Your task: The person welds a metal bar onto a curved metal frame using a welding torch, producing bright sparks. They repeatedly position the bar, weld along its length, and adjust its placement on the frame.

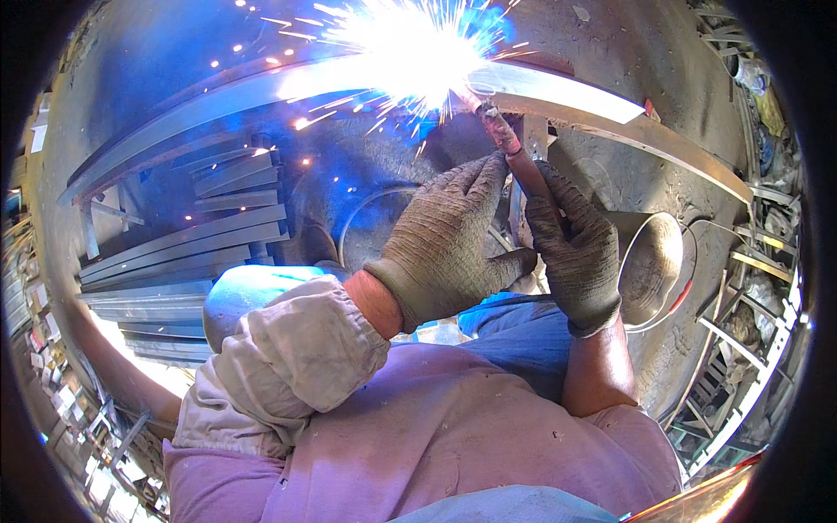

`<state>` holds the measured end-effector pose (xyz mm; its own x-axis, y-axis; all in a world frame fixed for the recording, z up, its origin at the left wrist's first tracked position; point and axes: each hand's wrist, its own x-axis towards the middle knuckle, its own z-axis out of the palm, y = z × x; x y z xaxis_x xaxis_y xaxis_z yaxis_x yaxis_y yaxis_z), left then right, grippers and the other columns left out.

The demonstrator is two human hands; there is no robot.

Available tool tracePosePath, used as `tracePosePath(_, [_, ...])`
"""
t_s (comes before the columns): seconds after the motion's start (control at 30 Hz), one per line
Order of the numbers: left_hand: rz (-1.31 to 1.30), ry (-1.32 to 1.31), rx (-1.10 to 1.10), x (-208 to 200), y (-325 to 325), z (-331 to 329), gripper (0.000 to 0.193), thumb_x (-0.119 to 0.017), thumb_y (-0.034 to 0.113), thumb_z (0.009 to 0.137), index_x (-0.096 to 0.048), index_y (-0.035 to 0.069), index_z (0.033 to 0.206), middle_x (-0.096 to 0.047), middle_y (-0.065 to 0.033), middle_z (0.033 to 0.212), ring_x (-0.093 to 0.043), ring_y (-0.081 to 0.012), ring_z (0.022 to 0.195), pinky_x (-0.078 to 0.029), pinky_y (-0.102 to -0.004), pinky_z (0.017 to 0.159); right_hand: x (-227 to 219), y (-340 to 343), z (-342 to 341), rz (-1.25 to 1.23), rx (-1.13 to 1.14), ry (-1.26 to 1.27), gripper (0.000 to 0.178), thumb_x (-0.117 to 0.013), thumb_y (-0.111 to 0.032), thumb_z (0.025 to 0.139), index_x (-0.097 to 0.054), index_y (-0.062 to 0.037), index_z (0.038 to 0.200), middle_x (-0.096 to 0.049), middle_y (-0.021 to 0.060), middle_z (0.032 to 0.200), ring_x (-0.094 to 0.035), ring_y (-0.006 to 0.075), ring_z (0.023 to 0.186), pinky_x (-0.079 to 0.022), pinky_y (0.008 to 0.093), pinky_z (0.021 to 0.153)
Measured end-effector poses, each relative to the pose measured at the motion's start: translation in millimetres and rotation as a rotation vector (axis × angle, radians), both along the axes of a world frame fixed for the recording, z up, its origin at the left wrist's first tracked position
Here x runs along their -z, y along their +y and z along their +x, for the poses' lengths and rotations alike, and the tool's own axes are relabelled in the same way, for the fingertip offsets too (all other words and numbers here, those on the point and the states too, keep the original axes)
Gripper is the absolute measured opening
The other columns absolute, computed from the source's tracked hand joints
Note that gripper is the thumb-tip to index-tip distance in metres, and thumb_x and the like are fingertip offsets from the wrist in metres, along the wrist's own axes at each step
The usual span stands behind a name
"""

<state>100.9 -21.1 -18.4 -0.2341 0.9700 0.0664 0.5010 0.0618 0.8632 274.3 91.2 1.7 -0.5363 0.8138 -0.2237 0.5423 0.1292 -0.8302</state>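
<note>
My right hand (571,253), in a grey-brown work glove, is wrapped round the handle of a welding torch (528,179). The torch slants up and left, its tip at a blinding white-blue arc with sparks flying out. My left hand (449,244), gloved the same way, is just left of the torch. Its fingers stretch forward, their tips at the torch's neck, and its thumb points apart to the right. Beneath the arc runs a long flat metal bar (575,93), bent by the lens. Glare hides the spot being welded.
Several grey metal strips (205,231) lie in a stack at the left. A rusty metal beam (671,144) supports the bar's right side. A cable (684,292) loops near my right shoe (652,268). Metal frames and scrap (750,331) crowd the right edge.
</note>
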Motion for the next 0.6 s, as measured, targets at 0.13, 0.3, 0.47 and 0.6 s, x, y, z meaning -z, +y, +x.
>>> tracePosePath(0.13, [-0.020,0.005,0.011,3.2,-1.0,-0.2,0.098,-0.093,0.046,0.090,-0.052,-0.007,0.162,-0.068,-0.0302,0.149,-0.067,-0.0507,0.136,-0.053,-0.0564,0.119,-12.6,3.6,-2.7,-0.078,-0.025,-0.105,0.042,-0.077,-0.021,0.118,-0.075,-0.0073,0.157,-0.083,0.0048,0.128,-0.072,0.0080,0.109,-0.062,0.0297,0.097])
tracePosePath(0.3, [-0.127,-0.102,0.058,-6.1,0.1,-1.9,0.096,-0.091,0.048,0.091,-0.053,-0.008,0.160,-0.063,-0.0317,0.154,-0.063,-0.0503,0.141,-0.049,-0.0568,0.124,-11.1,-1.8,-3.8,-0.139,0.024,0.034,0.036,-0.074,-0.026,0.119,-0.078,-0.0060,0.149,-0.076,0.0038,0.097,-0.067,0.0081,0.089,-0.060,0.0306,0.082])
tracePosePath(0.47, [-0.072,-0.039,0.026,-3.0,-3.2,-0.6,0.100,-0.091,0.048,0.091,-0.051,-0.009,0.162,-0.062,-0.0329,0.157,-0.063,-0.0504,0.144,-0.048,-0.0562,0.125,-9.5,2.0,1.1,-0.087,-0.025,-0.033,0.039,-0.075,-0.027,0.118,-0.077,-0.0062,0.151,-0.079,0.0051,0.105,-0.069,0.0087,0.094,-0.060,0.0305,0.084])
tracePosePath(0.6, [0.052,0.058,-0.012,-0.6,-1.1,0.4,0.094,-0.099,0.038,0.086,-0.056,-0.005,0.157,-0.077,-0.0264,0.135,-0.074,-0.0488,0.126,-0.059,-0.0555,0.110,-3.2,1.5,3.8,-0.019,-0.024,-0.044,0.041,-0.076,-0.028,0.118,-0.077,-0.0053,0.152,-0.082,0.0069,0.108,-0.071,0.0100,0.095,-0.061,0.0318,0.087])
